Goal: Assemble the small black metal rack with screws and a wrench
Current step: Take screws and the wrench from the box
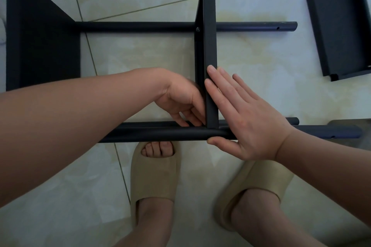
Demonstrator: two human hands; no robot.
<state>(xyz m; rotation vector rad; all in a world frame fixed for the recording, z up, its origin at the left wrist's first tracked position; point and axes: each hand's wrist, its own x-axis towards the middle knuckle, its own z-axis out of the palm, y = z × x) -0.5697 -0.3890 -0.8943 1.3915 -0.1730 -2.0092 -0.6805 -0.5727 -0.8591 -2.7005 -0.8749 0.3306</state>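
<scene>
I am looking down at the black rack, which is lying on the tiled floor just ahead of my slippers. I am judging the step in hand to be fixing the middle panel to the near tube. Screw heads are already showing at its joints with the farther tubes.

My right hand is lying flat, fingers straight against the panel's side and thumb under the near tube, bracing the joint and gripping nothing. My left hand is reaching in at the corner where panel meets tube, fingers curled. I cannot tell whether it is pinching a screw or the wrench.

The next move is calling for a hole lined up and a screw started straight. An end panel is lying loose at the right, apart from the tube ends.
</scene>
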